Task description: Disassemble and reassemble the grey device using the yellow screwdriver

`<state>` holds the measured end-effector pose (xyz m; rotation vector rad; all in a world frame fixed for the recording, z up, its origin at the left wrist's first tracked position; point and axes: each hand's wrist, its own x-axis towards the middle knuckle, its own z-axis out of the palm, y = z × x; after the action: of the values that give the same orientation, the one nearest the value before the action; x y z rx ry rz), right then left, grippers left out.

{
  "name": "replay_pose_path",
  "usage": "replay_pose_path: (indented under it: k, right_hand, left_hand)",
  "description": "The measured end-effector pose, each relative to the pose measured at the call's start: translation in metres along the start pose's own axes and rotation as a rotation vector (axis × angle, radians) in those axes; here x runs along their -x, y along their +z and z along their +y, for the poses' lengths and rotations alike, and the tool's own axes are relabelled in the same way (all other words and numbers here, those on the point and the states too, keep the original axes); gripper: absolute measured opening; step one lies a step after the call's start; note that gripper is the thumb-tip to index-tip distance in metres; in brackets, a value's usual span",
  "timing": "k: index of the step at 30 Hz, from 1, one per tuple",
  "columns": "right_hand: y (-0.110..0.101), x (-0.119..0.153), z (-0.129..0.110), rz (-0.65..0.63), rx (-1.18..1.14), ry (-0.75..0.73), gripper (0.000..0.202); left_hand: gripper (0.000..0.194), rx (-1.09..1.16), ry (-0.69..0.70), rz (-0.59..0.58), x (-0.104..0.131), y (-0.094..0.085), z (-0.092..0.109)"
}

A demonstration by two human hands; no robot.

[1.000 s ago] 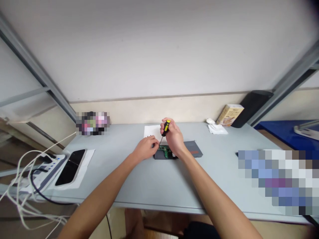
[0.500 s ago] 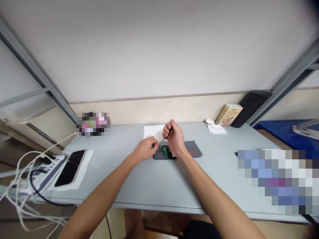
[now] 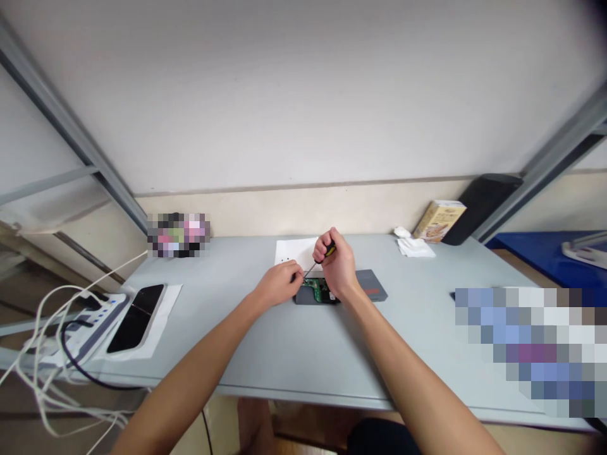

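Observation:
On the desk in front of me lies a flat grey electronic device (image 3: 364,278), with a green circuit board (image 3: 310,287) exposed on its left half. My right hand (image 3: 339,262) is wrapped around the black and yellow handle of a screwdriver (image 3: 313,268). The slim shaft slants down and left, its tip at the board's upper left part. My left hand (image 3: 281,281) grips the device's left end with bent fingers, close to the tip; its fingertips are partly hidden. Behind the device, a white sheet of paper (image 3: 296,249) carries several small dark specks, perhaps screws.
To the left, a phone (image 3: 136,319) lies on paper beside a power strip (image 3: 97,325) with tangled cables. Crumpled tissue (image 3: 415,245), a yellow box (image 3: 440,221) and a black cylinder (image 3: 484,205) stand at the back right. Blurred items cover the right side.
The whole view has shifted slightly. Both hands keep their grip and the screwdriver tip stays at the board; no clear movement of the device shows.

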<state>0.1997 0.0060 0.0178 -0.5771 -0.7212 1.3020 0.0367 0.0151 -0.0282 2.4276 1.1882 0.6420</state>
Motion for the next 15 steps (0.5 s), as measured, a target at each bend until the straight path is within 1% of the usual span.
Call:
replay_pose_path:
  k: [6, 15]
  right_hand:
    - [-0.001, 0.0, 0.001, -0.024, -0.011, 0.034, 0.046]
    - [-0.001, 0.0, -0.009, -0.013, -0.044, 0.027, 0.045]
  left_hand:
    - [0.023, 0.015, 0.006, 0.009, 0.0, 0.002, -0.003]
    - [0.023, -0.027, 0.051, 0.026, 0.0, 0.0, -0.001]
